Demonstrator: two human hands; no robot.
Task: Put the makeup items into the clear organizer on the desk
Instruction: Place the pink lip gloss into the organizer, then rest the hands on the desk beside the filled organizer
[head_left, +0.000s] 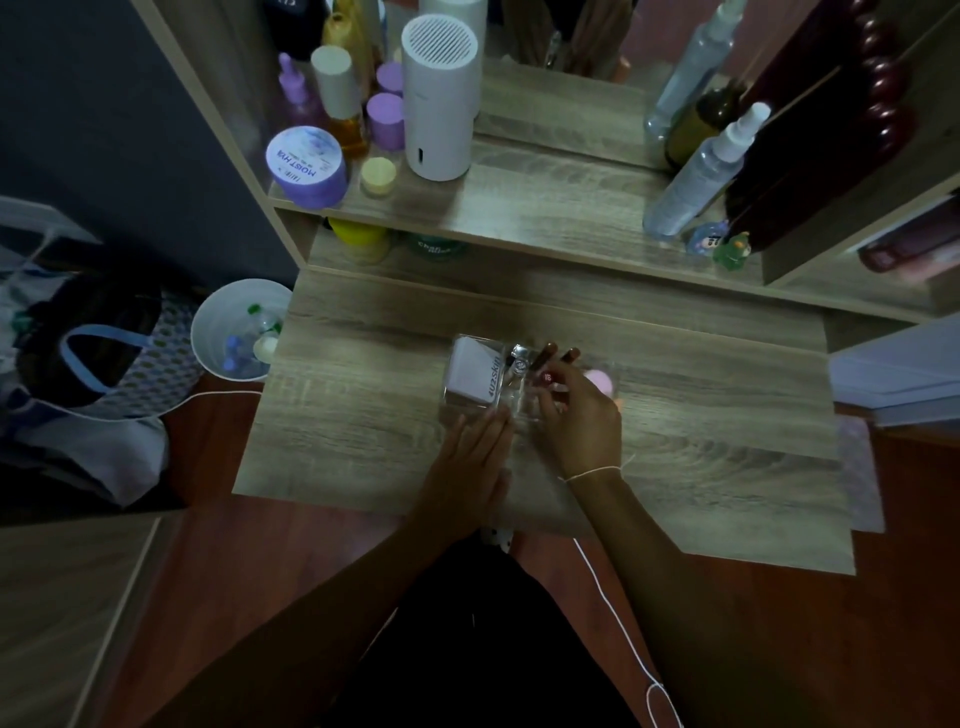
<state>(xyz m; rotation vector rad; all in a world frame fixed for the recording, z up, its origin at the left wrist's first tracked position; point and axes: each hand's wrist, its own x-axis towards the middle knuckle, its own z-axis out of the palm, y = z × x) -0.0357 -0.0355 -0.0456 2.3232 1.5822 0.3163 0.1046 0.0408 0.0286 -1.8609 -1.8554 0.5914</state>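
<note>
A clear organizer (451, 402) stands in the middle of the wooden desk (701, 415). Its left compartment holds a pale lilac box (475, 371) printed "4uzskin". A silver-capped item (518, 358) and two dark brown tubes (545, 354) stand in the middle compartments. My right hand (584, 415) is over the organizer's right part, fingers closed on a small tube with a red end (546, 378). A pink item (597, 375) shows just behind that hand. My left hand (470, 457) lies flat on the desk, fingertips touching the organizer's front edge.
The shelf behind holds a white cylinder device (440, 98), a purple jar (307, 167), several bottles and two spray bottles (701, 176). A white bin (236, 327) stands on the floor left of the desk, beside a bag (88, 353). A white cord (618, 623) runs near my right arm.
</note>
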